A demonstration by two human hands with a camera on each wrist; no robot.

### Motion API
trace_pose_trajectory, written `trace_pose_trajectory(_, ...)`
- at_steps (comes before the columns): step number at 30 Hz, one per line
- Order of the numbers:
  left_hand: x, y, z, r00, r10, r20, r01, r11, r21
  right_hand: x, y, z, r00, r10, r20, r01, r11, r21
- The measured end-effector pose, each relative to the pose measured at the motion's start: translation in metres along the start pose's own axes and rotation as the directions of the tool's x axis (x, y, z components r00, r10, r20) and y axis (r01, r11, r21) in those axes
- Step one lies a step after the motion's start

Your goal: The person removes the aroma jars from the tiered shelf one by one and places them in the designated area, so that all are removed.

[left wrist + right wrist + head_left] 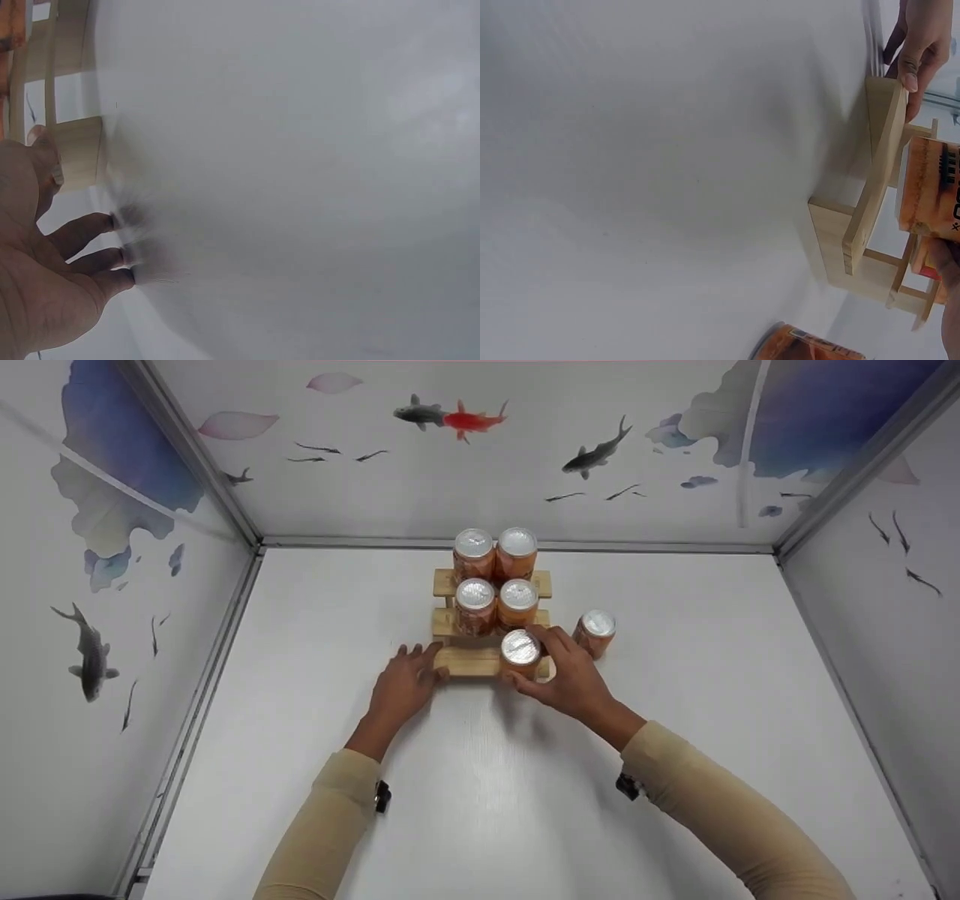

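Observation:
A stepped wooden rack (469,662) carries two orange cans with silver lids on its back step and two on its middle step. My right hand (576,679) grips another orange can (520,649) between thumb and fingers at the right part of the front step. Whether that can's base touches the wood cannot be told. At the left end of the front step, my left hand (403,684) pinches the rack with thumb and forefinger. Its other fingers (97,260) reach down to the table in the left wrist view.
One more orange can (595,636) stands on the white table (480,810), just right of the rack. Behind the rack rises a white wall (480,487) printed with fish. Side walls border the table left and right.

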State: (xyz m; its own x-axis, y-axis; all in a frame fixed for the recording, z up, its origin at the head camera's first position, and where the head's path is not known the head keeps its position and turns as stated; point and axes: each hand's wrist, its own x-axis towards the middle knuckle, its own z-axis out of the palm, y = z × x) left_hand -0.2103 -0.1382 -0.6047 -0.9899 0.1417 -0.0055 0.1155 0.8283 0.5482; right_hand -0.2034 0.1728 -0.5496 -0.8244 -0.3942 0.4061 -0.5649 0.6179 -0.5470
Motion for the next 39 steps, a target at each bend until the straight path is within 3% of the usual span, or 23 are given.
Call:
trace_pose_trajectory(9,0.001,-0.001,0.0,1.0,0.004,0.001,-0.004,1.0,-0.008,-0.01,0.014,-0.011,0.999,-0.029,-0.042,0.028,0.999,-0.023)
trace_pose_trajectory(39,0.0,0.001,-0.001,1.0,-0.002,-0.01,0.002,0.999,-0.033,-0.038,0.046,-0.043,0.994,0.061,-0.092,-0.062,0.998,-0.004)
